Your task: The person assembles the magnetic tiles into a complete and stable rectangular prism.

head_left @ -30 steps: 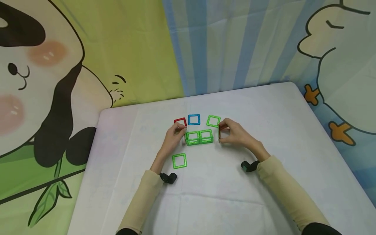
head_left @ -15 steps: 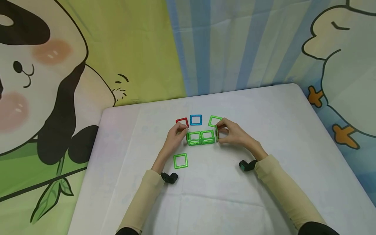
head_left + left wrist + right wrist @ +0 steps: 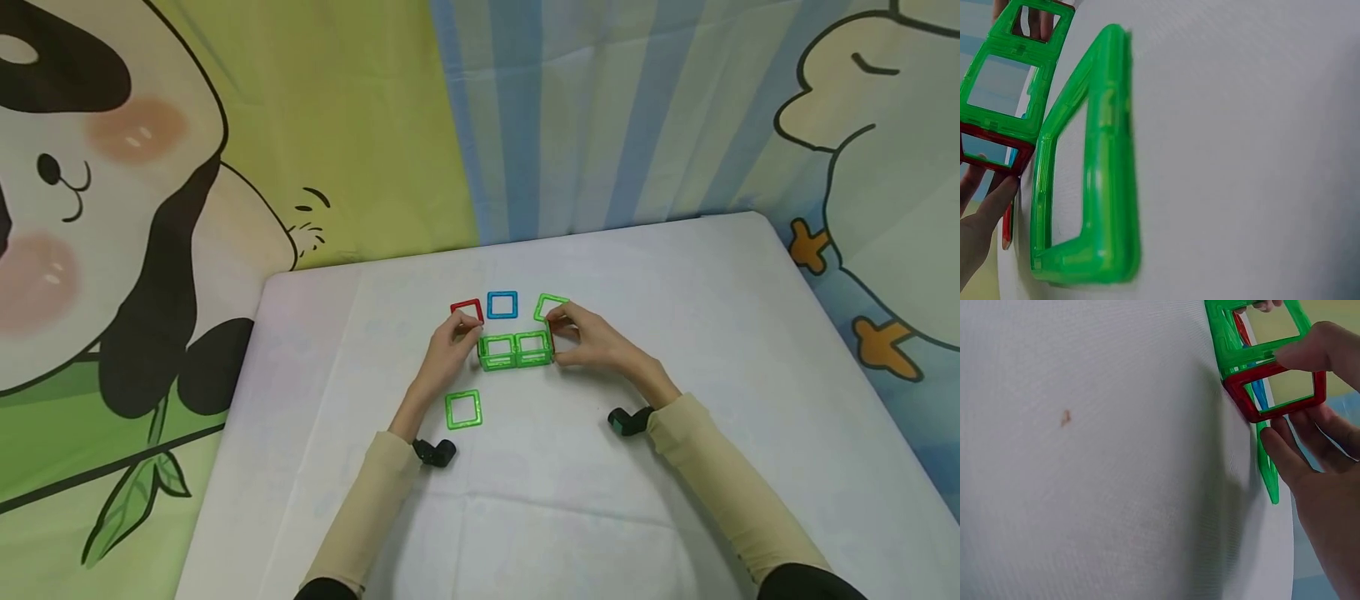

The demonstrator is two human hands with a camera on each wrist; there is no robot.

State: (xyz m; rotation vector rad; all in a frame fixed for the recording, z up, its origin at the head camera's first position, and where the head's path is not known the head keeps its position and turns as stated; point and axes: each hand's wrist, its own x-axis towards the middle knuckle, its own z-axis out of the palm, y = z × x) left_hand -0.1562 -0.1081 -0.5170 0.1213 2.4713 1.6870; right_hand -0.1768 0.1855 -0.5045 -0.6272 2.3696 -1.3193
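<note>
Two joined boxes of green magnetic tiles [image 3: 516,353] stand on the white table, between my hands. My left hand [image 3: 444,354] holds the row's left end, where a red magnetic tile [image 3: 1023,157] forms the end wall. At the right end my right hand [image 3: 600,340] pinches another upright red magnetic tile [image 3: 1319,387] between thumb and fingers. That tile lies against the side of the green row. A loose green square tile [image 3: 450,412] lies flat in front of the left part, large in the left wrist view.
Behind the row lie a red tile [image 3: 466,302], a blue tile [image 3: 502,317] and a green tile [image 3: 553,297], the red and green ones partly hidden by my hands. The white table [image 3: 570,500] ends at a printed cloth backdrop [image 3: 375,150].
My right hand has moved left, bringing its red tile from a gap beside the green row up against its right end. The left hand stays at the left end.
</note>
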